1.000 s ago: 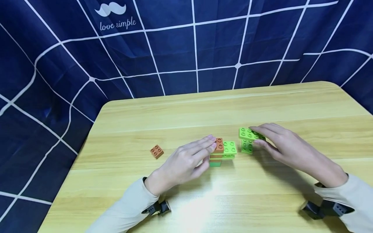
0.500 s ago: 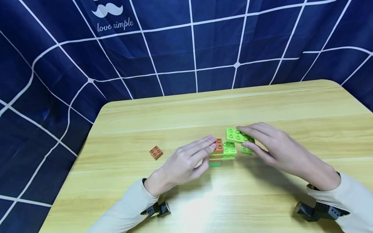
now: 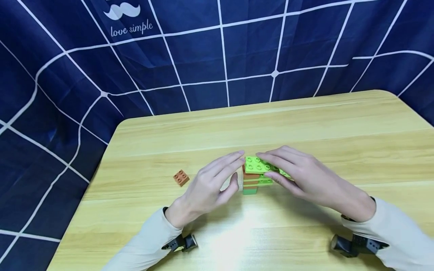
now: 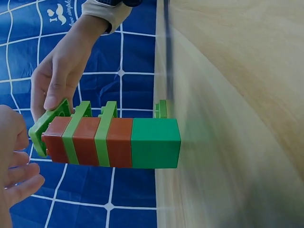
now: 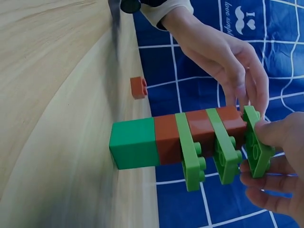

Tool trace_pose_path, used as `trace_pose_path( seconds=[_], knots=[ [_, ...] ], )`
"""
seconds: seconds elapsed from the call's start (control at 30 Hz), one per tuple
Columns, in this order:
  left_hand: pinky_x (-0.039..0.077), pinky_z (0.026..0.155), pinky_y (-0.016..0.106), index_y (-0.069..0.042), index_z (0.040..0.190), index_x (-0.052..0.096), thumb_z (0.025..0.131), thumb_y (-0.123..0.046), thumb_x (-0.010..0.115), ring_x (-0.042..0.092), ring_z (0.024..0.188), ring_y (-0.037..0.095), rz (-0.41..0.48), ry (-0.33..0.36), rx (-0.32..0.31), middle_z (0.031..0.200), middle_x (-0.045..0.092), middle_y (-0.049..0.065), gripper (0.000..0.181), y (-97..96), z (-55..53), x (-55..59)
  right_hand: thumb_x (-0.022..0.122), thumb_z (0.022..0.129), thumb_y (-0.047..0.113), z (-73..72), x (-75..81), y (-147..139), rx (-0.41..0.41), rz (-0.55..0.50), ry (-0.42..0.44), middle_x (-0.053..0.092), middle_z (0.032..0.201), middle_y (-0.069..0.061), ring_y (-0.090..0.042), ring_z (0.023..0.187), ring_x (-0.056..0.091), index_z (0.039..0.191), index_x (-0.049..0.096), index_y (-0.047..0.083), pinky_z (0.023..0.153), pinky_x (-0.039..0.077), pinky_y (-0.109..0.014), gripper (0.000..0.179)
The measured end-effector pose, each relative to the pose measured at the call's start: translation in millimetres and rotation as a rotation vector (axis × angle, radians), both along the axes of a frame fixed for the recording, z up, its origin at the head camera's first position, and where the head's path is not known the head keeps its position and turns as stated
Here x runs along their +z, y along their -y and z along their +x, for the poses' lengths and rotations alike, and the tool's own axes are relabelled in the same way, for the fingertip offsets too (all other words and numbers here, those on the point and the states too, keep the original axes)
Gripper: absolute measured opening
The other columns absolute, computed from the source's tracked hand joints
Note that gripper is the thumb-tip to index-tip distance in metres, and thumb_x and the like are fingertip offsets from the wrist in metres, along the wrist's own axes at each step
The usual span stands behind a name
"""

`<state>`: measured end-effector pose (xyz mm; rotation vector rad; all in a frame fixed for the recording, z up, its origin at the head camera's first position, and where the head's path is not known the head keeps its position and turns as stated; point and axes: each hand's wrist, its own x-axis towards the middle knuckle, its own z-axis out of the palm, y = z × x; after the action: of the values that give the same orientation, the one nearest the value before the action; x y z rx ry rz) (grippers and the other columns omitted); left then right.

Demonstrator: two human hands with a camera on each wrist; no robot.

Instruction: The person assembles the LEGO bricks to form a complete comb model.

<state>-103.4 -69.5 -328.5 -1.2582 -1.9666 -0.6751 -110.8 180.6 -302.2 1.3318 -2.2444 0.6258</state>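
The right hand pinches the light green plate by its right-hand portion, thumb on the near side and fingertips on the far side. The plate lies to the left of these fingertips, its free end over the top red block of the tower. Its long axis runs left to right across the head view, broadly the direction in which the two lower plates overhang; the left wrist view shows it at an angle to those layers. Full seating on the studs cannot be confirmed. The left hand is just beside the tower on the opposite side, thumb spread from the fingers, holding nothing. Alignment appears to depend on the right hand levelling the plate over the studs.
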Motion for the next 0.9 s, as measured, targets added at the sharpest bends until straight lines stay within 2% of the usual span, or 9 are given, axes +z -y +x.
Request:
trace_pose_path(
  seconds=[0.13,0.33,0.43,0.57,0.67,0.9],
  knots=[
    [0.049,0.104,0.028,0.007,0.113,0.063,0.083,0.002,0.058,0.063,0.112,0.028,-0.033,-0.021,-0.019,0.121,0.064,0.022,0.032,-0.6,-0.4,-0.5,0.038,0.103,0.036,-1.1,-0.4,4.7,0.029,-0.012,-0.027,0.067,0.110,-0.005,-0.018,0.098,0.063,0.126,0.061,0.003,0.085,0.055,-0.031,0.046],
    [0.049,0.104,0.030,0.007,0.115,0.063,0.083,0.000,0.058,0.062,0.114,0.028,-0.069,-0.034,-0.020,0.119,0.066,0.020,0.033,-1.2,0.0,-1.1,0.038,0.104,0.034,-2.4,0.6,5.0,0.045,-0.032,-0.077,0.067,0.114,-0.008,-0.021,0.100,0.064,0.125,0.063,0.008,0.087,0.054,-0.033,0.042],
    [0.049,0.104,0.031,0.006,0.117,0.063,0.082,-0.001,0.059,0.062,0.115,0.028,-0.088,-0.046,-0.007,0.120,0.066,0.020,0.036,-1.3,0.7,-0.7,0.038,0.104,0.034,-2.1,1.6,4.1,0.040,-0.019,-0.072,0.066,0.116,-0.009,-0.023,0.103,0.064,0.125,0.064,0.009,0.094,0.051,-0.028,0.042],
    [0.049,0.104,0.032,0.008,0.116,0.064,0.079,-0.001,0.061,0.062,0.115,0.028,-0.108,-0.088,0.001,0.119,0.066,0.021,0.038,-1.7,1.8,-0.5,0.037,0.104,0.033,-1.5,2.4,3.2,0.047,-0.011,-0.040,0.066,0.119,-0.011,-0.026,0.107,0.063,0.124,0.065,0.008,0.108,0.040,-0.020,0.042],
    [0.048,0.105,0.032,0.008,0.113,0.065,0.078,-0.001,0.063,0.063,0.114,0.029,-0.115,-0.112,-0.003,0.118,0.066,0.021,0.036,-2.2,2.8,-0.4,0.039,0.104,0.029,-2.2,2.1,3.3,0.078,-0.034,-0.047,0.067,0.117,-0.012,-0.028,0.106,0.063,0.120,0.067,0.005,0.111,0.036,-0.018,0.040],
    [0.048,0.105,0.033,0.006,0.111,0.066,0.077,-0.004,0.065,0.063,0.114,0.029,-0.155,-0.128,0.018,0.117,0.066,0.020,0.035,-2.3,5.7,1.1,0.040,0.104,0.023,-4.7,-0.5,2.1,0.143,-0.079,-0.076,0.068,0.116,-0.014,-0.028,0.110,0.062,0.116,0.068,0.002,0.113,0.036,-0.019,0.037]
  ],
)
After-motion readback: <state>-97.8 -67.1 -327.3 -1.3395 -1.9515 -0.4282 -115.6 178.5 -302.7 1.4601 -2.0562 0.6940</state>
